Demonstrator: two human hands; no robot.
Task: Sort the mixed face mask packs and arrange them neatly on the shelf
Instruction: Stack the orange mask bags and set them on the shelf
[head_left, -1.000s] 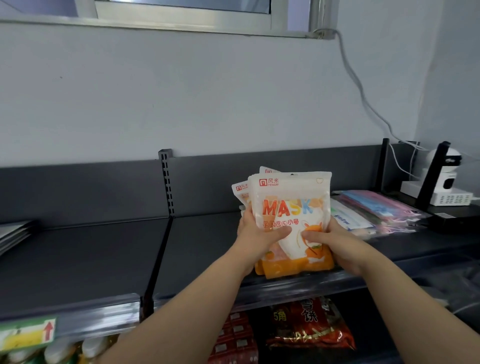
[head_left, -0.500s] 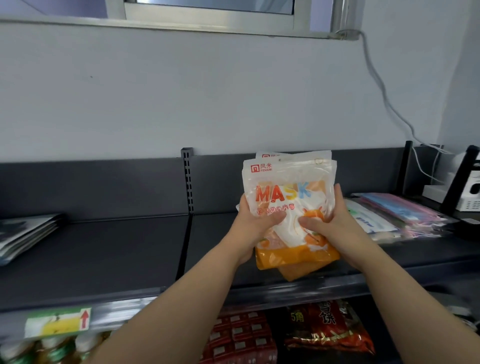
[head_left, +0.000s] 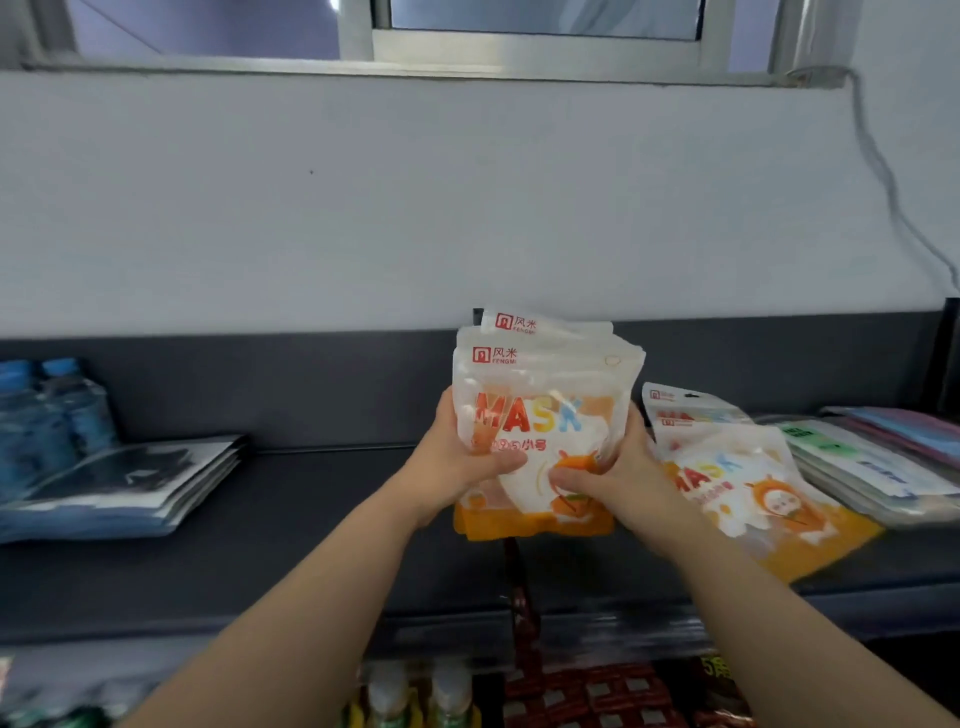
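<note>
As left hand (head_left: 457, 467) and right hand (head_left: 615, 480) clasp the orange mask stack (head_left: 540, 400), now lifted off the shelf (head_left: 260, 545), it seems ready for placing.

Upright between both hands: a bundle of glossy white plastic mask packs with orange bottoms (head_left: 540, 415), "MASK" in coloured letters facing out, tops slightly fanned, over the dark grey metal shelf (head_left: 311, 519). Left hand (head_left: 457, 467) grips one edge, right hand (head_left: 618, 473) the other. Just right of the right hand, matching orange-and-white packs (head_left: 753, 488) lie flat. Beyond them sits a flat pile of clear packs with blue and green print (head_left: 872, 467). Well left of the left hand lies a stack of dark glossy packs (head_left: 119, 488).
</note>
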